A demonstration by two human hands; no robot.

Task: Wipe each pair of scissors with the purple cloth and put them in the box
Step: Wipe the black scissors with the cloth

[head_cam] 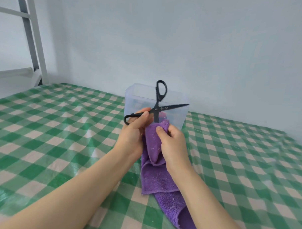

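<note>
My left hand [135, 129] grips one handle of a pair of black scissors [158, 100], which are spread wide open in the air in front of me. One blade points right; the other blade points down into the purple cloth [157, 168]. My right hand [171, 141] pinches the top of that cloth around the lower blade's tip. The rest of the cloth hangs down onto the table. Just behind the scissors stands a clear plastic box [180, 101], with dark and red things dimly visible inside.
A green and cream checked tablecloth [59, 136] covers the table, which ends at a pale wall behind the box. A white and grey metal frame [31, 36] stands at the far left.
</note>
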